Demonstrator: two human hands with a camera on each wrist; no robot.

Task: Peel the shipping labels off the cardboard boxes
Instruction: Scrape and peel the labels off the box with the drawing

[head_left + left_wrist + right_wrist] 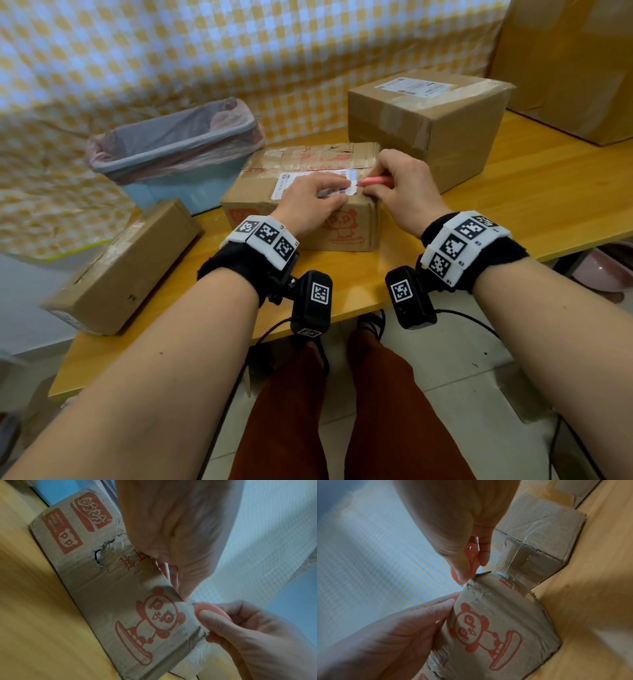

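A cardboard box with a red panda print stands at the table's middle, a white shipping label stuck on its top. My left hand lies flat on the label, fingers straight and pressing near its right end. My right hand grips a small pink tool whose tip touches the label's right edge. In the left wrist view the left hand reaches over the box top edge, beside the pink tool. The right wrist view shows the right hand round the pink tool at the box corner.
A blue bin with a pink liner stands behind the box at left. A bigger labelled box sits at back right, a long box at the left table edge, a large carton far right. A checked cloth hangs behind the wooden table.
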